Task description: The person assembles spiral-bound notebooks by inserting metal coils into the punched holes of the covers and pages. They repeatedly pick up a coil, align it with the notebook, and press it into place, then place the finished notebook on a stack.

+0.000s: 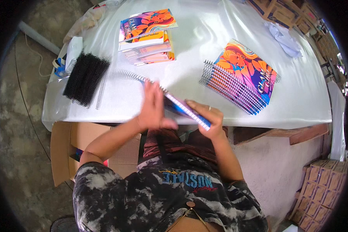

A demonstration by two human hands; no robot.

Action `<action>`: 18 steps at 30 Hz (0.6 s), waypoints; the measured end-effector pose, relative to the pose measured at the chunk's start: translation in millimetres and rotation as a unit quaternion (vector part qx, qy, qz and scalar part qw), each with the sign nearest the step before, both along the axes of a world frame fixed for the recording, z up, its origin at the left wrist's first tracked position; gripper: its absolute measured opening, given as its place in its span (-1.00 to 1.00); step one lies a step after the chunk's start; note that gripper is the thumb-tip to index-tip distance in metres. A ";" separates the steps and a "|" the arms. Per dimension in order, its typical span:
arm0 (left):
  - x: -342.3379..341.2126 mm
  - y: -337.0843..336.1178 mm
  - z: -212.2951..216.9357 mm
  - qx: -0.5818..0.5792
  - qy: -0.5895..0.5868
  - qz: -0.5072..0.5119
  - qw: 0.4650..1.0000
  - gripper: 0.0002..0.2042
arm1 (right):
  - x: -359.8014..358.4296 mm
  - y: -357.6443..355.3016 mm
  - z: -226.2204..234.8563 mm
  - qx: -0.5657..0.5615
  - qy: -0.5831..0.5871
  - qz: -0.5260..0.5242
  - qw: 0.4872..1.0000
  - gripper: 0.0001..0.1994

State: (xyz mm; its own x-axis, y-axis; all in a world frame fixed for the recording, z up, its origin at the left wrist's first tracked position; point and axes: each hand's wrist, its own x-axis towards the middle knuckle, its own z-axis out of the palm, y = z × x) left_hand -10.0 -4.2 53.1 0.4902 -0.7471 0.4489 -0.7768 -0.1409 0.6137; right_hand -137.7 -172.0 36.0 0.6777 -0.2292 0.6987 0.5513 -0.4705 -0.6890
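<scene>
At the worktop's [189, 34] near edge, my right grip [210, 118] clasps the notebook [185, 110] while my open left hand [152, 108] presses the spiral coil [123, 74], which I judge could skip holes if my palm slips.

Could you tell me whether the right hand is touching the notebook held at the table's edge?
Touching. The head view shows the right hand gripping the lower end of the notebook, fingers curled over its edge.
</scene>
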 end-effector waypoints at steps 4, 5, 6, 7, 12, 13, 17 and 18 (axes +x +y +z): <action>55.9 -16.6 15.1 -0.227 -0.254 0.037 0.939 -0.10 | 1.3 0.1 5.4 -0.028 -0.006 -0.001 1.000 -0.72; 52.6 -17.2 30.7 -0.196 -0.300 0.064 0.931 -0.02 | -1.2 0.2 8.3 -0.030 0.003 0.007 1.000 -0.72; 49.1 -16.4 45.5 -0.165 -0.346 0.093 0.919 0.06 | -0.7 0.2 7.2 -0.029 -0.013 0.033 0.999 -0.71; 45.1 -14.3 58.0 -0.135 -0.390 0.121 0.903 0.14 | -1.5 3.4 6.9 -0.068 -0.021 0.016 0.997 -0.77; 13.8 -4.9 -19.2 -0.100 -0.452 -0.109 0.880 0.18 | -0.2 -2.9 3.8 0.002 0.008 -0.027 1.000 -0.75; 27.4 -7.6 -4.1 -0.167 -0.442 -0.056 0.880 0.16 | -3.2 0.0 2.5 -0.004 0.009 -0.019 1.000 -0.73; 37.9 -21.8 5.9 -0.163 -0.281 0.017 0.946 0.04 | 0.1 3.1 10.6 -0.014 0.012 0.003 1.000 -0.66; 17.5 -26.7 -9.3 -0.147 -0.236 -0.029 0.960 0.00 | 1.5 2.1 7.3 0.006 0.036 -0.018 0.999 -0.66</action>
